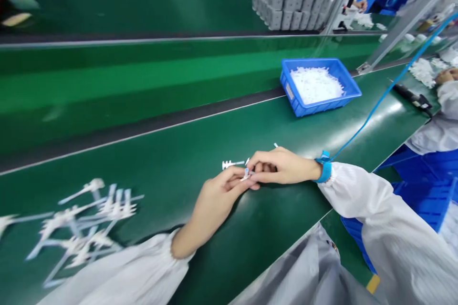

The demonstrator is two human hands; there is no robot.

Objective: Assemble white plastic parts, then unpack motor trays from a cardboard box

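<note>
I am looking down through the head camera at a small white piece (246,173), which is sitting between the fingertips of both hands, just above the desk (171,171). The left hand (216,198) is pinching it from one side and the right hand (281,167) is gripping it from the other; the fingers are partly hiding it, so I am not making out its full shape. A thin white tip (275,145) is showing just beyond the right hand (whether that hand is holding it, I cannot tell). Just past the fingertips, a ribbed white part (232,165) is lying on the desk. To the left, a loose pile of white parts (88,228) is spreading near the left sleeve (125,271), blurred in my view. A blue wristband (325,171) is circling the right wrist, and a blue cord (375,114) is running up from it. Farther out, a blue bin (294,100) is standing on the desk, holding many white pieces (318,86). To its right, a black tool (411,96) is lying near a co-worker's sleeve (450,109). Beyond the green strip (143,76), stacked grey blocks (288,0) are standing on a ledge.
</note>
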